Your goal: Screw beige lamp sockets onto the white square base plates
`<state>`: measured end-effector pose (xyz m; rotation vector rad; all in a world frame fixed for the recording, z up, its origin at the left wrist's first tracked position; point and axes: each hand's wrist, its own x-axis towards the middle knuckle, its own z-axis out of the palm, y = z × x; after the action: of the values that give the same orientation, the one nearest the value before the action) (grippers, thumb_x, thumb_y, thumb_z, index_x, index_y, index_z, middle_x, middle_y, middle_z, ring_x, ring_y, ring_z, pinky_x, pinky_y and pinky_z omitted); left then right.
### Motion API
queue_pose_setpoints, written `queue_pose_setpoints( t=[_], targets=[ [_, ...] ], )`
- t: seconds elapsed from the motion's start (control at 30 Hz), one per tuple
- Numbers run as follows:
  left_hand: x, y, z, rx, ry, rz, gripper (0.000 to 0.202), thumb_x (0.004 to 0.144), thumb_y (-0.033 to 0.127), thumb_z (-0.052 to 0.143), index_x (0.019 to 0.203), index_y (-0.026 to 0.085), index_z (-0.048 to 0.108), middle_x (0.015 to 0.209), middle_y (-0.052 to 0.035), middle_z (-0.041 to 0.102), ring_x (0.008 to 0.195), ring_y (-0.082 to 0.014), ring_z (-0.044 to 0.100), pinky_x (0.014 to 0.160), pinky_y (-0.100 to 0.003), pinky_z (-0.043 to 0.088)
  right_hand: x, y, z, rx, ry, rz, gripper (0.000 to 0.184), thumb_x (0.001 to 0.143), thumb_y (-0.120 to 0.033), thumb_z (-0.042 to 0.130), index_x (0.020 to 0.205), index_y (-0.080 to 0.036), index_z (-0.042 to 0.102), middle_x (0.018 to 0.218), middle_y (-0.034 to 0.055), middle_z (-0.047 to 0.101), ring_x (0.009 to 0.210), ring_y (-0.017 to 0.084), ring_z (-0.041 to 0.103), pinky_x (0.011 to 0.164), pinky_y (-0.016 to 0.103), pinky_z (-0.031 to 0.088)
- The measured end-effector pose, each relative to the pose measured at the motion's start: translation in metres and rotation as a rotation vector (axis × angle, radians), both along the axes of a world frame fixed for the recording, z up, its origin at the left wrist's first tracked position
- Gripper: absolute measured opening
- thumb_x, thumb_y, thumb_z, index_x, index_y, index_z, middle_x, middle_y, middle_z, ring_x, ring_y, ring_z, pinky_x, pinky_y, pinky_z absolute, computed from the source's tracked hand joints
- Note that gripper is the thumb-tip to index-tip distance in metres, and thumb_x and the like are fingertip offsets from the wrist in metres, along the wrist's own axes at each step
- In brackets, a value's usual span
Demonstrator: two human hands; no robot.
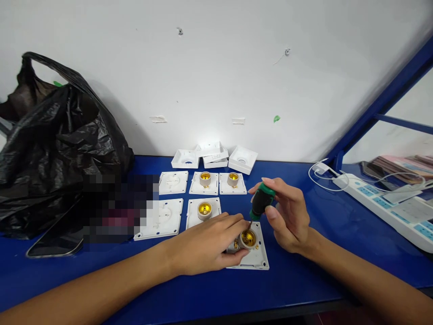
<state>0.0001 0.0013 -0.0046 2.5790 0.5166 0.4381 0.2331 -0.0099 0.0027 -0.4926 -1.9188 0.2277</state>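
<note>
My right hand [290,219] is closed around the green and black handle of a screwdriver [261,201]. Its shaft points down into the brass-lined lamp socket [249,239]; the tip is hard to make out. Fingers and thumb of my left hand [208,241] grip that socket from the left, against a square white base plate [260,259] on the table. Part of the plate lies hidden under the left hand. Just behind the left hand sits another white plate with a lamp socket [204,211] on it, partly covered by my fingers.
Farther back, two plates carry sockets [204,178], and two bare plates [173,183] lie to the left. White square covers [242,159] are heaped by the wall. A black plastic bag [64,135] and a phone [56,234] occupy the left; a power strip [389,210] with cables lies right.
</note>
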Motion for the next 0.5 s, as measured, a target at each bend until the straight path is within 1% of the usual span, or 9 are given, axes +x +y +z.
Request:
queue_pose_setpoints(
  t=[0.13, 0.3, 0.37, 0.43, 0.5],
  targets=[
    [0.0003, -0.0006, -0.0003, -0.019, 0.010, -0.013, 0.020, 0.105, 0.029, 0.067, 0.120, 0.022, 0.056, 0.111, -0.0061, 0.068, 0.098, -0.0256, 0.068, 0.087, -0.036, 0.054, -0.0006, -0.0023, 0.0011, 0.032, -0.006, 0.012, 0.064, 0.101, -0.015, 0.060, 0.162, -0.028, 0.043, 0.113, 0.0077, 0.067, 0.088, 0.023, 0.065, 0.068, 0.039, 0.060],
    [0.0006, -0.0006, -0.0012, -0.027, 0.011, -0.020, 0.027, 0.107, 0.030, 0.063, 0.131, 0.023, 0.055, 0.114, -0.0067, 0.069, 0.101, -0.0263, 0.068, 0.088, -0.037, 0.054, -0.0001, -0.0017, 0.0044, 0.087, -0.023, -0.075, 0.069, 0.098, -0.018, 0.070, 0.159, -0.036, 0.043, 0.087, 0.0003, 0.064, 0.070, 0.021, 0.059, 0.055, 0.033, 0.054],
    [0.0004, -0.0002, -0.0015, -0.027, 0.009, -0.019, 0.027, 0.107, 0.030, 0.063, 0.132, 0.023, 0.055, 0.113, -0.0067, 0.069, 0.100, -0.0263, 0.068, 0.088, -0.038, 0.054, -0.0005, -0.0006, 0.0055, 0.084, -0.029, -0.059, 0.067, 0.099, -0.021, 0.070, 0.158, -0.036, 0.044, 0.088, 0.0006, 0.065, 0.070, 0.021, 0.060, 0.056, 0.034, 0.055],
    [0.0002, 0.0002, -0.0016, -0.025, 0.005, -0.019, 0.024, 0.107, 0.031, 0.063, 0.128, 0.022, 0.056, 0.112, -0.0067, 0.069, 0.099, -0.0262, 0.068, 0.088, -0.038, 0.054, -0.0015, -0.0001, 0.0062, 0.049, -0.040, -0.019, 0.064, 0.101, -0.023, 0.066, 0.160, -0.033, 0.043, 0.099, 0.0037, 0.069, 0.073, 0.021, 0.063, 0.058, 0.036, 0.058],
    [0.0000, 0.0003, -0.0014, -0.027, -0.003, -0.018, 0.019, 0.107, 0.031, 0.063, 0.122, 0.022, 0.057, 0.110, -0.0063, 0.069, 0.098, -0.0260, 0.068, 0.089, -0.038, 0.054, -0.0025, -0.0006, 0.0070, 0.013, -0.041, -0.012, 0.064, 0.102, -0.021, 0.065, 0.161, -0.032, 0.043, 0.108, 0.0055, 0.070, 0.074, 0.020, 0.065, 0.058, 0.035, 0.059]
  ],
)
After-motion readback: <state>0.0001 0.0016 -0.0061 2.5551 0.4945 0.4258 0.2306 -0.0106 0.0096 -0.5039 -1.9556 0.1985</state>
